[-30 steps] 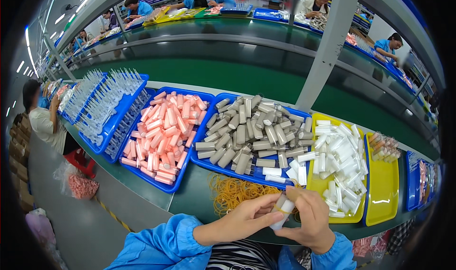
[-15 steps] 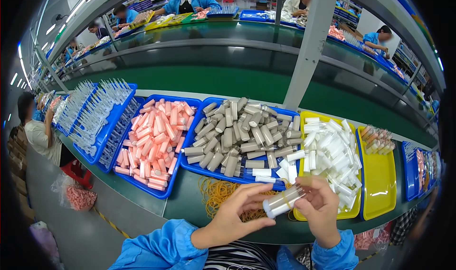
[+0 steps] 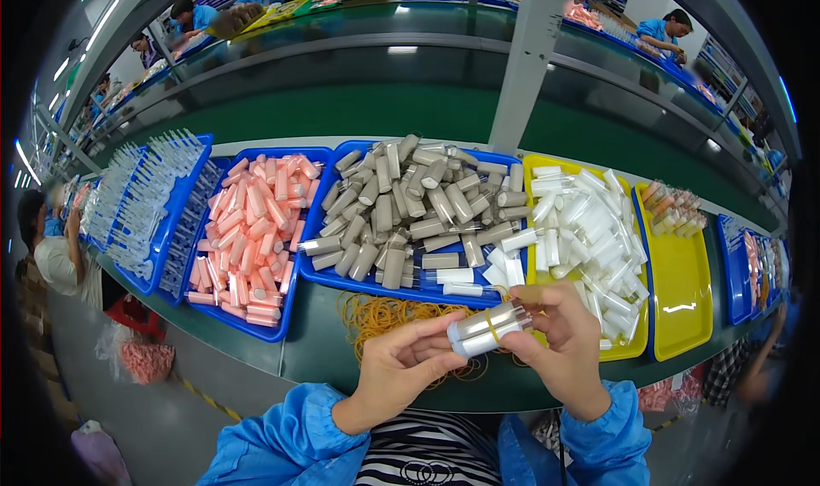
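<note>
In front of me a small bundle of clear tubes with whitish ends is held level, and a tan rubber band runs around its middle. My right hand grips the right end between thumb and fingers. At the left end, the thumb and fingertips of my left hand close about the whitish ends. Just beyond my hands lies a loose heap of tan rubber bands on the green table. Whether more tubes sit behind the front ones is hidden.
Blue trays hold pink tubes, grey tubes and clear pointed pieces. White tubes fill a yellow tray; another yellow tray has banded bundles at its far end. A metal post rises behind. People work across the line.
The view has tipped and shifted slightly, so the trays sit higher in it. The bundle has turned in my fingers; the rubber band now shows plainly around its middle.
</note>
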A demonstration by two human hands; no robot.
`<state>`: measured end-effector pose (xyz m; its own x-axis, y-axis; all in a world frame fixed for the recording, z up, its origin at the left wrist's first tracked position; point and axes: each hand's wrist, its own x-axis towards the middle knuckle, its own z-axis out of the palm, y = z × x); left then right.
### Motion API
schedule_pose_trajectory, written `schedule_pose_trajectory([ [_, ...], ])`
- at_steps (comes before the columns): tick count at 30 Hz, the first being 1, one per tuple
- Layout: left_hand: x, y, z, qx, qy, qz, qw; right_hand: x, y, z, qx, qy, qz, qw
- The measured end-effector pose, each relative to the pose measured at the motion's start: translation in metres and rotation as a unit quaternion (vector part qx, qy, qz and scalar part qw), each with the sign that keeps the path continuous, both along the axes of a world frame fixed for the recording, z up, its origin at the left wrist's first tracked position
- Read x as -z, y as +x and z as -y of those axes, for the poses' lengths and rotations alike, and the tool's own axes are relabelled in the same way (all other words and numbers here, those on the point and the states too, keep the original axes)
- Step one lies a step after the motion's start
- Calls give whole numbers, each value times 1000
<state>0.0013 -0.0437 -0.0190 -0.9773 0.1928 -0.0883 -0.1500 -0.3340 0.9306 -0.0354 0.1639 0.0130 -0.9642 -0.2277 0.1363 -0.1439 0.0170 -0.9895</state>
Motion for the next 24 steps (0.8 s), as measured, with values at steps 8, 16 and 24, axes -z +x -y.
schedule_pose_trajectory([
  [8, -12, -5, 0, -46, -119, -91, 988, -27, -19, -71, 106, 105, -123, 981],
  [16, 6, -13, 40, -217, -218, -143, 941, -2, -47, -320, 518, 373, -203, 742],
  [24, -1, -7, 38, -227, -229, -131, 937, 12, -81, -247, 359, 269, -124, 885],
])
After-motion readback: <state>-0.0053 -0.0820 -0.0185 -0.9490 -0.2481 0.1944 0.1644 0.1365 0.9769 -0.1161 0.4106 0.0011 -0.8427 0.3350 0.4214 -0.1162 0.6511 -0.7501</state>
